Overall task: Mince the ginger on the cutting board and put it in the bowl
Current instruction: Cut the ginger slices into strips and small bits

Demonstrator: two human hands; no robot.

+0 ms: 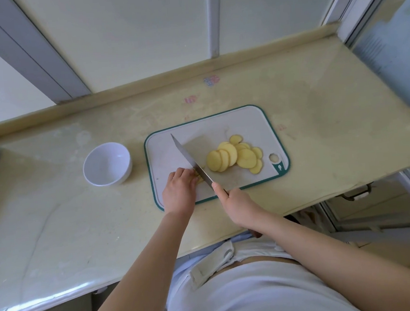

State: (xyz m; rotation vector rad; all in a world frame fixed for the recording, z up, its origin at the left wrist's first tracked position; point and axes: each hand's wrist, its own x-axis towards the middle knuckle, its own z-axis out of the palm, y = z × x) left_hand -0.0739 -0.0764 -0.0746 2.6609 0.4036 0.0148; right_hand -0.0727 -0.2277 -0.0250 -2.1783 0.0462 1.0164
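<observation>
Beige countertop (319, 110); frosted windows (138, 32).

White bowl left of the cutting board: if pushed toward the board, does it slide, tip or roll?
Probably slides: the white bowl sits upright on a smooth, glossy countertop. Tipping seems unlikely, since it looks wide and low. Likely light, as it is empty and looks thin-walled.

Before you, by material:
- cutting board (164, 154): white plastic, matt, faintly scuffed, with a teal rim.
- bowl (122, 160): white, smooth, glossy.
- knife (189, 156): bare metal blade, smooth, dull sheen.
- Your countertop (81, 228): cream, stone-like, polished.
- yellow slices (233, 156): smooth cut faces.
</observation>
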